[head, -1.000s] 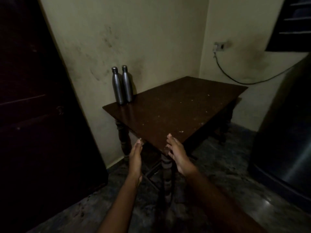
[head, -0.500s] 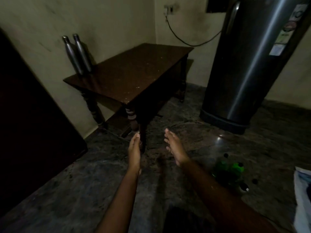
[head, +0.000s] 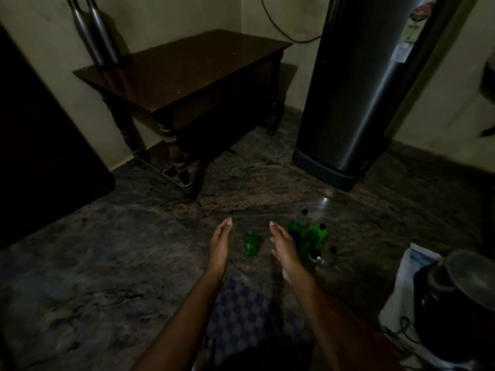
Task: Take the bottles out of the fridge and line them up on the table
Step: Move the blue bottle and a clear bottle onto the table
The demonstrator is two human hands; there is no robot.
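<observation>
So far two steel bottles [head: 95,30] stand side by side at the counter's [head: 187,73] 10 o'clock corner, against the wall. Both hands, left [head: 220,243] and right [head: 284,246], are spread flat and empty, flanking a small green bottle [head: 251,243] on the floor; more green bottles [head: 310,234] cluster at its 3 o'clock. Fridge [head: 356,89] at 1 o'clock is closed; floor bottles probably still need lining up.

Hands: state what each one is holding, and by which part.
Nothing is held. The left hand and right hand are both open, palms facing each other, on either side of the small green bottle standing on the floor, without touching it.
</observation>
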